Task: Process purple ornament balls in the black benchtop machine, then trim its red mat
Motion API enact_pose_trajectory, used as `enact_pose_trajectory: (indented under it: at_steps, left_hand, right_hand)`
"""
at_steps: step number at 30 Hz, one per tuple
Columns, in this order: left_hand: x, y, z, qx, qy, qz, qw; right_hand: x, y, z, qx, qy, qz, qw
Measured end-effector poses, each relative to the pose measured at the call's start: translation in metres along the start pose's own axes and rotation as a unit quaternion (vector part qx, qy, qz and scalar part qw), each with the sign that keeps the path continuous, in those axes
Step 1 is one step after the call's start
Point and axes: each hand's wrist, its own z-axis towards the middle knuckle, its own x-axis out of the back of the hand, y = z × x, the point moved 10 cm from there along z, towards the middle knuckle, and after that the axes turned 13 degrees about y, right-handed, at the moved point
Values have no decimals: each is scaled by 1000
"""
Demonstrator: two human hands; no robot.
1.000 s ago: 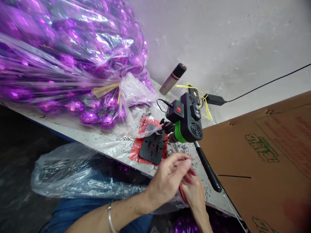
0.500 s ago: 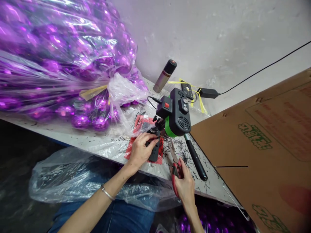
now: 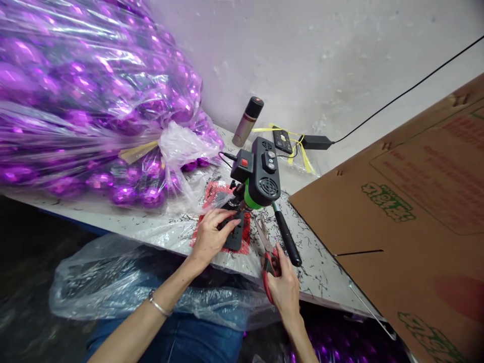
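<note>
In the head view, my right hand [image 3: 285, 287] grips a pair of red-and-black-handled scissors [image 3: 267, 272]. Their blades point away from me, slightly apart, over the table. My left hand [image 3: 212, 234] hovers at the black base plate [image 3: 235, 234] of a small black and green machine [image 3: 264, 174]. Its thumb and forefinger are a little apart, and I see nothing between them. The machine has a red switch, round vents and a long black-gripped lever [image 3: 288, 239] on its right. Red mesh-like sheeting [image 3: 245, 242] lies under the base.
A large clear bag of shiny purple balls [image 3: 94, 101] fills the left. Behind the machine stand a spray can [image 3: 247, 121], a black control panel [image 3: 282, 140] and a power adapter [image 3: 316, 142]. A cardboard box [image 3: 416, 212] borders the right. Black clippings litter the white table [image 3: 317, 267].
The left thumb and forefinger, earlier pinched at a thin dark piece by the machine, have come apart and drawn back slightly. The right hand still holds the scissors. The view has shifted a little.
</note>
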Motion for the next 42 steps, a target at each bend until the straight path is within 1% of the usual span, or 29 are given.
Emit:
enact_pose_trajectory:
  at_steps: [4,10,13,15,17,20,24,27,33,36,39,42]
  left_hand:
    - [-2,7,7,-43,10,14,999]
    - [-3,19,12,-131,-34,-2,991]
    - [-4,22,16,-154,-51,-10,987]
    - [-8,18,20,-143,-78,-23,986]
    - [-13,12,23,-115,-107,-35,987]
    - [-18,5,28,-77,-143,-56,985]
    - [-24,1,31,-45,-182,-77,979]
    - [-25,2,32,-45,-184,-74,979]
    - [-25,11,30,-77,-176,-63,979]
    - [-25,12,30,-86,-169,-49,981]
    - [-30,3,28,-72,-178,-34,981]
    - [-41,-10,23,-55,-206,-18,977]
  right_hand:
    - [0,-2,-1,14,4,-4,1000]
    - [1,-5,-1,25,5,-13,1000]
    - [3,-8,-1,33,16,-6,999]
    - [4,-10,-1,42,23,-2,999]
    - [5,-11,-1,45,26,-1,999]
    - [4,-9,-2,38,20,-5,999]
    - [3,-6,-2,27,9,-8,1000]
    - [3,-6,-2,26,8,1,1000]
    - [4,-7,-1,37,9,4,999]
    - [4,-7,-1,41,14,2,999]
    - [4,-7,-1,44,16,-7,999]
    - [5,-7,-1,40,15,-11,999]
